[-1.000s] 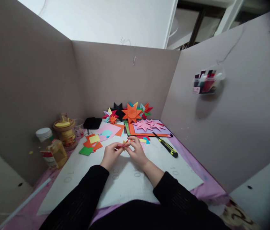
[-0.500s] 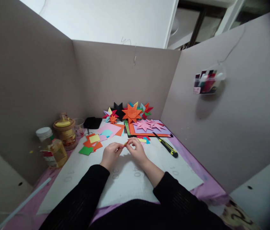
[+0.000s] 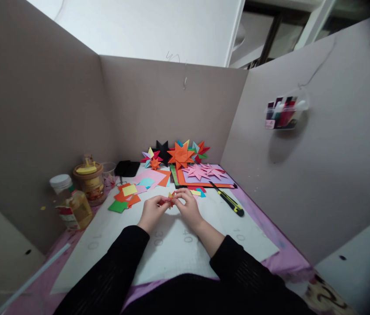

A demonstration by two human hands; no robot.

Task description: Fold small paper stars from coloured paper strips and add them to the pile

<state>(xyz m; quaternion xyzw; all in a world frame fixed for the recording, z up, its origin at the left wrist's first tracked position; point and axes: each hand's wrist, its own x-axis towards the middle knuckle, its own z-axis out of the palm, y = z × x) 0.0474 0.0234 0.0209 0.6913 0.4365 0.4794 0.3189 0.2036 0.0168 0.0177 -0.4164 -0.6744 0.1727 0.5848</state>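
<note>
Between my two hands is a small folded-paper star (image 3: 171, 199) in yellow, red and orange, held above the white board (image 3: 172, 258). My left hand (image 3: 153, 212) pinches its left side, fingers closed. On the other side my right hand (image 3: 187, 207) grips it between thumb and fingertips. Fingers cover much of the star, so its full shape is hidden. Loose coloured paper pieces (image 3: 129, 190) lie to the left of the hands. A yellow and black utility knife (image 3: 227, 199) rests on the board to the right.
Finished paper stars (image 3: 181, 155) lean at the back wall. Pink stars (image 3: 198, 171) lie on stacked coloured sheets (image 3: 190, 185). At the left stand a bottle of yellowish liquid (image 3: 73, 208), a lidded jar (image 3: 89, 186) and a clear cup (image 3: 108, 173). Grey panels (image 3: 172, 105) enclose the table.
The paper star has turned in my fingers, so its yellow and red points now show more. Both hands have stayed in nearly the same place.
</note>
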